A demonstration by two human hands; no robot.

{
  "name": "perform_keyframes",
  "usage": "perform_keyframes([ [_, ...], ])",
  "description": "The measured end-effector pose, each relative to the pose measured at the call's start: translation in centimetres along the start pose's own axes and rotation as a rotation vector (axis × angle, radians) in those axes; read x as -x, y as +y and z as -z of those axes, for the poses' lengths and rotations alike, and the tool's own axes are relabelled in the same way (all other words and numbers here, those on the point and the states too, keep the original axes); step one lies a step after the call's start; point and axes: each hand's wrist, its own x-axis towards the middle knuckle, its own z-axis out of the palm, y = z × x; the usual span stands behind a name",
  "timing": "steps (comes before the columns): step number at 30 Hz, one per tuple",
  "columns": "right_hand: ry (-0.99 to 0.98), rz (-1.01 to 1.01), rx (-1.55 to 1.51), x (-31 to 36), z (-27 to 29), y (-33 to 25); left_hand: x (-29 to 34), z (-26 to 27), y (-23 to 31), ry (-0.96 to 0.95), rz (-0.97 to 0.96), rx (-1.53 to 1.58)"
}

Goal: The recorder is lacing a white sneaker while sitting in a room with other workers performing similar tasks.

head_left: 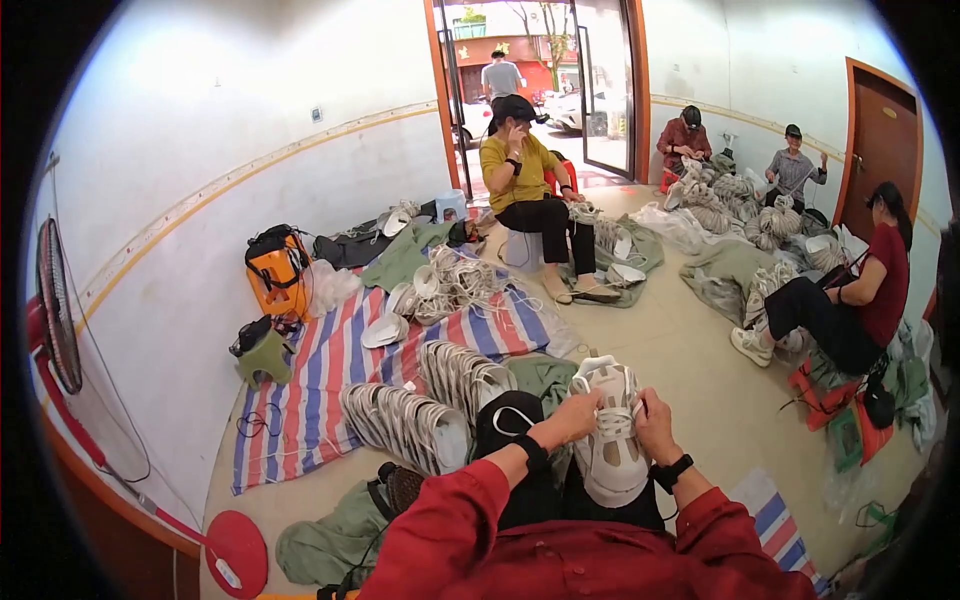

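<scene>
A beige and white sneaker (611, 462) rests over my lap, its toe toward me and its tongue away. White laces (613, 424) cross its front. My left hand (568, 419) is closed at the left lace edge, and a loose white lace loop (512, 417) sticks out beside it over my dark trouser knee. On the opposite edge my right hand (656, 430) grips the sneaker's side with bent fingers. Its fingertips are partly hidden, so whether a lace is also between them is unclear. Both wrists wear black bands.
Rows of nested shoe uppers (405, 425) stand left of my knees on a striped sheet (300, 400). Beyond lies a loose heap of shoes (450, 285). A red fan base (236, 553) is at lower left. Several people sit around, one in yellow (525, 165) ahead.
</scene>
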Motion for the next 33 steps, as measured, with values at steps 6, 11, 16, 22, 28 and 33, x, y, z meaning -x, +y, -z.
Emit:
perform_keyframes([
  [6, 0.008, 0.118, 0.072, -0.1, 0.4, 0.1, 0.3, 0.4, 0.5, 0.014, 0.006, -0.012],
  [11, -0.019, 0.094, 0.051, -0.2, 0.7, 0.0, 0.7, 2.0, 0.7, -0.047, 0.001, -0.032],
  [16, -0.256, 0.011, -0.008, -0.9, 2.4, -0.1, 1.1, 3.4, 0.8, -0.047, -0.199, -0.214],
  [22, -0.263, 0.076, -0.014, -0.4, 2.3, 0.2, 0.3, 1.9, 0.0, -0.041, -0.204, -0.264],
  [28, -0.133, 0.228, 0.057, -0.5, 0.9, 0.6, -0.1, 0.8, -0.3, -0.008, -0.158, -0.275],
  [33, -0.159, 0.173, 0.087, -0.7, 0.8, 0.9, -0.6, 0.8, 0.5, -0.039, -0.078, -0.284],
])
